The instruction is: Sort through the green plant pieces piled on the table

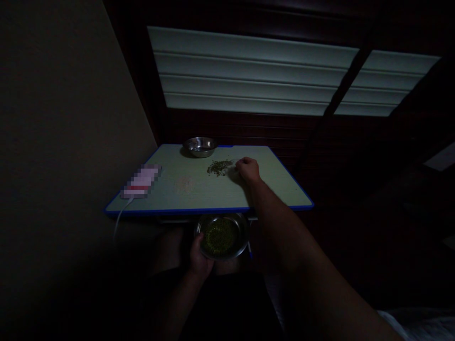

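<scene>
My left hand (199, 258) grips the near-left rim of a metal bowl (245, 237), held over my lap just below the table's front edge. Small green grains (220, 235), perhaps beans, cover the bowl's bottom. Over on the tabletop, my right hand (248, 169) is closed, fingers bent together, beside a loose heap of dark green grains (218, 167). Something thin and pale seems to show by its fingertips, but the dim light hides what it is. Left of that heap lies a faint patch of pale grains (184, 184).
A second metal bowl (201, 148) stands at the table's back left. A phone (141, 181) with a white cable (120, 215) lies on the left side of the blue-edged table (213, 196). Behind rises a dark cabinet with pale slatted panels (249, 71); a wall (71, 118) is at left.
</scene>
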A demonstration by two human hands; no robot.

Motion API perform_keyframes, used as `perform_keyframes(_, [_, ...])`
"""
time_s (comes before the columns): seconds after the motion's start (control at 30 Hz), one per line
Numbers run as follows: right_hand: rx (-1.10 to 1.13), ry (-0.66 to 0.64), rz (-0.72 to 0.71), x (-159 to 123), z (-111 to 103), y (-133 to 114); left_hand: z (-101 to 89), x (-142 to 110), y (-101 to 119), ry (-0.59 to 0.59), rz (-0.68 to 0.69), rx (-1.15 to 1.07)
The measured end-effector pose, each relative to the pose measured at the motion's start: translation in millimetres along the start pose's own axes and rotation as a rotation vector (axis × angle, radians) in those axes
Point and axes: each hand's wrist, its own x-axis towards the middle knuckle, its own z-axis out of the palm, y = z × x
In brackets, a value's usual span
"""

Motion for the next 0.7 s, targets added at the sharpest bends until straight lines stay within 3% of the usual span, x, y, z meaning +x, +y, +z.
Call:
perform_keyframes(0.37, [-0.098, 0.036, -0.033, -1.0, -1.6, -1.0, -0.5, 1.3, -0.7, 0.041, -0.031, -0.004])
perform_keyframes(0.7, [0.004, -0.071, -0.08, 1.0, 3.0, 5.0, -3.2, 2.0, -1.6, 0.033, -0.032, 0.006])
